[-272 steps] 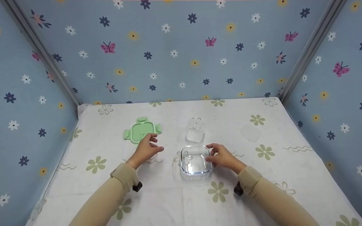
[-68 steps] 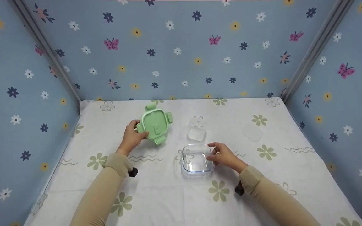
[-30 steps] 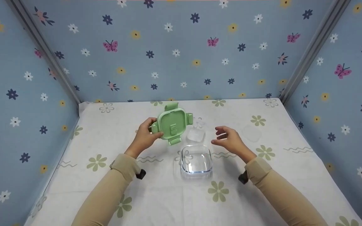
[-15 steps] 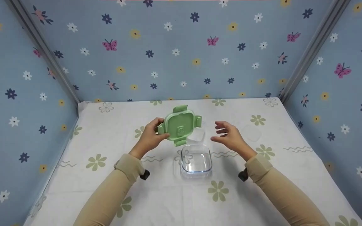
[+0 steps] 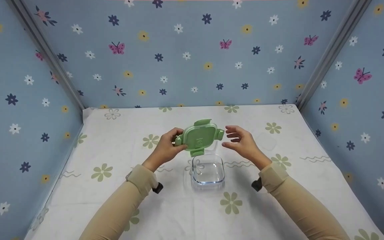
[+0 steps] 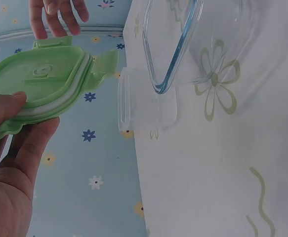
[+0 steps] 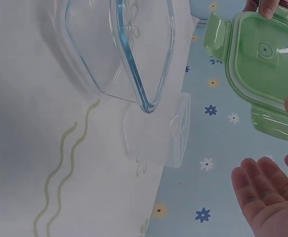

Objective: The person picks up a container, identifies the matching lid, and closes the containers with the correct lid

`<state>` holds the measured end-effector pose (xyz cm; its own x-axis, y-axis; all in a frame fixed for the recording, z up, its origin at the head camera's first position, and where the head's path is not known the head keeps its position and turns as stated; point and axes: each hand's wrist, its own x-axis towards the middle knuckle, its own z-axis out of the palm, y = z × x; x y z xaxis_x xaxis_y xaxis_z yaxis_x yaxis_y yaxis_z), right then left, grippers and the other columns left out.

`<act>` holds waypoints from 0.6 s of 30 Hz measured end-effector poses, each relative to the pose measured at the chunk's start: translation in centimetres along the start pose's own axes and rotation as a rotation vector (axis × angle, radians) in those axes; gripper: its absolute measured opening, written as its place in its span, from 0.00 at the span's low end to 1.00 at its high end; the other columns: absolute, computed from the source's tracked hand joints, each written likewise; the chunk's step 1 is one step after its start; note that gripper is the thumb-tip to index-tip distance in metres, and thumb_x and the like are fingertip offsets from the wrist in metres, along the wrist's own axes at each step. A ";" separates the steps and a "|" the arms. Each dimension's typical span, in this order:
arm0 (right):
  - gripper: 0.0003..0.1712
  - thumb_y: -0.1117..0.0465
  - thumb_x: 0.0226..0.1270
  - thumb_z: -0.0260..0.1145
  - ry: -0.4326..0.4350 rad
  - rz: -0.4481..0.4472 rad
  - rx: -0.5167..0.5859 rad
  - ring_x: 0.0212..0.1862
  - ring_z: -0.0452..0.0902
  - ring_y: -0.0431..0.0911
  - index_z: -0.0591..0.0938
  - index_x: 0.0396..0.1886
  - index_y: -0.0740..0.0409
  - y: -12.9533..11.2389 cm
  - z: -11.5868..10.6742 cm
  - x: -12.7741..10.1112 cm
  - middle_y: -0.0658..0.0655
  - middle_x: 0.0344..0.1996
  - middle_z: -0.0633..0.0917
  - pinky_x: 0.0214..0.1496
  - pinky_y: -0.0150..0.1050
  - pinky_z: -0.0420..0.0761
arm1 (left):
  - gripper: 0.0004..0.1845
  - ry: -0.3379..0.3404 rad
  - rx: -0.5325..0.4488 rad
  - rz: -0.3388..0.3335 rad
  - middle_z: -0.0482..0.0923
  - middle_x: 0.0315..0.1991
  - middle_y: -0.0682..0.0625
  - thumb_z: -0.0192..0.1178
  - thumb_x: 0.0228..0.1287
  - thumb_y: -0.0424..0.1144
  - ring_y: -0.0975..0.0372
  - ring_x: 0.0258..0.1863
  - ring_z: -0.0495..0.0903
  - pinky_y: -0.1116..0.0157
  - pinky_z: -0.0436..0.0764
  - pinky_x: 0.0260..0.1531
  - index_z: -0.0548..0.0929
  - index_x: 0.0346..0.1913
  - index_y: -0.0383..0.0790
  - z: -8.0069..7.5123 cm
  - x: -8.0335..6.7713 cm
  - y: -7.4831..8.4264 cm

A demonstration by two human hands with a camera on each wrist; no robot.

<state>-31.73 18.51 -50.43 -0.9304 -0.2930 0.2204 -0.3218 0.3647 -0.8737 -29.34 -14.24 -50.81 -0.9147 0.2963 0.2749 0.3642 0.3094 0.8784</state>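
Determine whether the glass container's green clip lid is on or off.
Off: the left hand holds the green clip lid apart from the glass container.

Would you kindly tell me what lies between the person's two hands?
In the head view, the green lid lies between them, its edge held by the left hand.

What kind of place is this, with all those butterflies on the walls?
Probably a small booth set up for tabletop work: blue patterned walls close in on three sides, grey bars run up the corners, and a white flowered cloth is spread between them.
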 end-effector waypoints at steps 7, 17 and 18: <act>0.33 0.72 0.65 0.79 0.002 -0.052 0.010 0.60 0.86 0.66 0.80 0.69 0.68 0.0 0.3 -0.1 0.70 0.61 0.86 0.67 0.64 0.84 | 0.17 -0.035 0.039 0.061 0.88 0.53 0.42 0.71 0.69 0.26 0.53 0.52 0.88 0.51 0.91 0.55 0.85 0.58 0.39 0.8 -0.2 -0.1; 0.31 0.72 0.64 0.80 -0.022 -0.108 -0.004 0.59 0.87 0.61 0.82 0.67 0.70 -0.1 0.8 -0.4 0.67 0.58 0.88 0.60 0.35 0.87 | 0.15 -0.047 0.077 0.122 0.89 0.50 0.45 0.73 0.69 0.27 0.55 0.49 0.88 0.54 0.92 0.51 0.87 0.55 0.39 1.4 -0.3 -0.1; 0.31 0.72 0.64 0.79 -0.022 -0.111 -0.001 0.59 0.87 0.61 0.82 0.66 0.70 -0.1 0.8 -0.4 0.67 0.58 0.88 0.59 0.34 0.86 | 0.15 -0.047 0.079 0.128 0.89 0.49 0.45 0.73 0.68 0.27 0.55 0.48 0.88 0.54 0.92 0.50 0.87 0.55 0.39 1.4 -0.3 -0.1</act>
<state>-31.17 17.84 -50.75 -0.8850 -0.3509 0.3059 -0.4226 0.3298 -0.8442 -28.86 -13.09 -51.53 -0.8513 0.3791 0.3627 0.4918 0.3357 0.8034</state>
